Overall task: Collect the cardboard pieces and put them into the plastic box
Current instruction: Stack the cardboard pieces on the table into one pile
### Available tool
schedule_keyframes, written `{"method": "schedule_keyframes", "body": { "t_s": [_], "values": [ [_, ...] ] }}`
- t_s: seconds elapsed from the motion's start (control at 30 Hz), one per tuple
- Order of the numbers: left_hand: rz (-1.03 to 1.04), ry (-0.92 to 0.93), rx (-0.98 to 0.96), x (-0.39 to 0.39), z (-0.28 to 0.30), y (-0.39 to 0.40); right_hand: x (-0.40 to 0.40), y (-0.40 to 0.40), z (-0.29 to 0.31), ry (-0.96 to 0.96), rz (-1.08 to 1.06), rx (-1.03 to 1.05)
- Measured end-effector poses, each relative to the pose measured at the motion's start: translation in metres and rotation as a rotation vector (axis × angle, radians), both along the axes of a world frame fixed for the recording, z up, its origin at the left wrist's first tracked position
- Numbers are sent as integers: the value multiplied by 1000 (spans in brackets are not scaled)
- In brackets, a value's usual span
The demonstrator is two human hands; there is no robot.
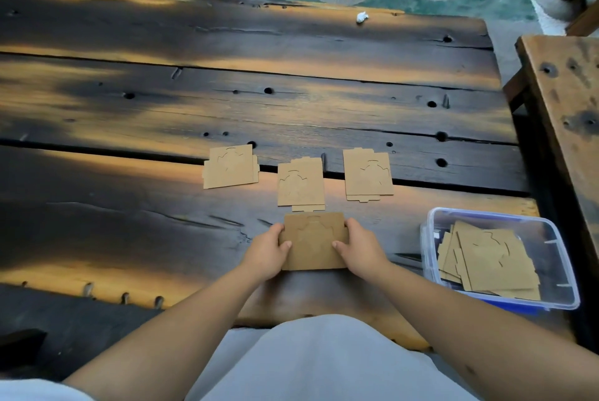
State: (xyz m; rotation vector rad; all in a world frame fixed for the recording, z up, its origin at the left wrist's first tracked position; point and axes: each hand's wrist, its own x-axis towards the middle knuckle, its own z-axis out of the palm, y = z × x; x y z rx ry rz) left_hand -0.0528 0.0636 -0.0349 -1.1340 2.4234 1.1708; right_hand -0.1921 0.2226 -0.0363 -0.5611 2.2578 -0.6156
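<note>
We see the dark plank table [129, 109] under both hands. The clear plastic box [565, 274], blue-edged, sits right of our right hand [359, 250], part filled with tan cardboard. Three cardboard stacks [301, 182] lie just beyond. Our left hand [265, 255] and right hand grip a cardboard piece [312, 246] by its sides; die-cut lines show, no readable writing.

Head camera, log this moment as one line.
both hands grip cardboard piece | three stacks on table | plastic box partly filled
</note>
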Motion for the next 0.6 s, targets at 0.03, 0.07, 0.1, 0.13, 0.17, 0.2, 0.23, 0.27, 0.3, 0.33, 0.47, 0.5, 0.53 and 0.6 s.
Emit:
{"method": "schedule_keyframes", "body": {
  "t_s": [0.03, 0.07, 0.1, 0.13, 0.17, 0.2, 0.23, 0.27, 0.3, 0.33, 0.47, 0.5, 0.53, 0.6],
  "values": [
    [7, 3, -1, -2, 1, -5, -1, -5, 1, 2, -19, -4],
    [13, 6, -1, -4, 1, -11, -1, -10, 2, 4, -37, -8],
    [18, 6, -4, -6, 2, -16, -2, -15, 2, 6, -53, -9],
    [20, 3, -10, -9, 2, -22, -3, -21, 3, 9, -65, -7],
    [21, 0, -15, -11, 2, -27, -5, -25, 4, 9, -75, -6],
    [20, -3, -17, -14, 1, -33, -6, -30, 4, 8, -86, -9],
    [19, -5, -15, -16, 0, -38, -8, -35, 4, 8, -94, -14],
    [18, -6, -9, -17, -1, -42, -10, -39, 4, 9, -99, -19],
    [17, -6, 1, -18, -2, -47, -11, -43, 4, 11, -98, -21],
    [17, -6, 11, -19, -5, -52, -13, -48, 2, 14, -96, -19],
    [-2, -7, 37, -30, -14, -70, -19, -63, -5, 12, -116, -6],
    [-8, -7, 47, -35, -15, -74, -22, -65, -7, 7, -130, -6],
    [-14, -6, 57, -40, -18, -77, -25, -67, -10, 8, -147, -3],
    [-21, -2, 76, -49, -21, -81, -30, -69, -12, 12, -178, 11]
  ]
}}
